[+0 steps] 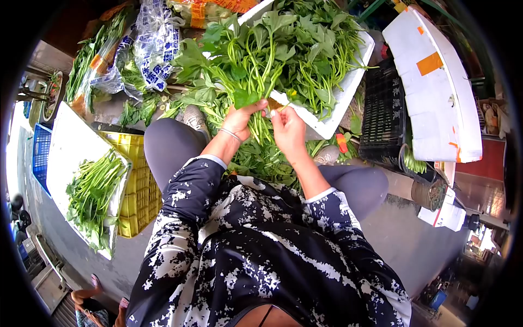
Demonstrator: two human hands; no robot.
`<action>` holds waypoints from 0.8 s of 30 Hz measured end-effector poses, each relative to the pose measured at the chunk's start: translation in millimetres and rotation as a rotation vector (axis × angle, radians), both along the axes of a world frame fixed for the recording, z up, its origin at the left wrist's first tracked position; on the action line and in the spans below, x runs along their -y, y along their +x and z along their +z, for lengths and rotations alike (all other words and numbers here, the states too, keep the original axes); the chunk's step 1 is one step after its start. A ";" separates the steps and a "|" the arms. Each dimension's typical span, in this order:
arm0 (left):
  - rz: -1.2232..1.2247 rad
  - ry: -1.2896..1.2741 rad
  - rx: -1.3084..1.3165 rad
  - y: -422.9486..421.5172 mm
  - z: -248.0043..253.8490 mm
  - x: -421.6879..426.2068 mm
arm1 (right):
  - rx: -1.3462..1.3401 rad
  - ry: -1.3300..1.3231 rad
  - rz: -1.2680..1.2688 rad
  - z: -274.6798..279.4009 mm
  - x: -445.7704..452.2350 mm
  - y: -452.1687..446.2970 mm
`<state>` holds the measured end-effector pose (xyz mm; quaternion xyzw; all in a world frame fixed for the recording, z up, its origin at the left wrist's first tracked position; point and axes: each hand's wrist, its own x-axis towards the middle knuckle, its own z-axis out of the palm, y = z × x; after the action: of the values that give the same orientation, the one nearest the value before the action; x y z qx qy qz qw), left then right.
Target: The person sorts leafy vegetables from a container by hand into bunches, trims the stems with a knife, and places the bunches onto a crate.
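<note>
My left hand (238,121) is closed around the stems of a bunch of leafy greens (253,65), its leaves pointing away from me and its cut ends hanging below the hand. Close beside it, my right hand (289,128) is pinched, thumb against fingertips, next to the stems. What lies between those fingertips is too small to make out. Just beyond my hands, a white foam box (348,101) holds a large heap of the same long-stemmed greens (321,60). Loose leaves (261,161) cover the ground beneath my hands, between my knees.
On my left, another bunch of greens (95,191) lies on a white foam lid (62,141) atop a yellow crate (139,185). Plastic-wrapped vegetables (155,49) are at far left. To the right stand a black crate (383,109) and a white foam box (436,92). Another person's legs (90,297) show at lower left.
</note>
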<state>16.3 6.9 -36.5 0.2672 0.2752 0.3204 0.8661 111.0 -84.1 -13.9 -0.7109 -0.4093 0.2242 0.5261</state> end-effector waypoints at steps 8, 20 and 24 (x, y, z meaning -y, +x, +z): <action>0.064 -0.134 0.012 -2.9 17.0 -9.7 | 0.162 -0.271 0.187 -1.6 72.2 -17.8; -0.046 -0.194 0.117 -4.6 20.9 -8.3 | -0.241 -0.244 -0.533 10.2 -55.1 230.3; -0.032 -0.190 0.091 -2.6 19.8 -7.7 | -1.022 -0.187 -0.516 6.8 -89.6 238.5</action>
<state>13.6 14.7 -16.6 0.1733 0.2607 0.2910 0.9041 349.4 5.5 -7.1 -0.6326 0.1050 0.4388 0.6295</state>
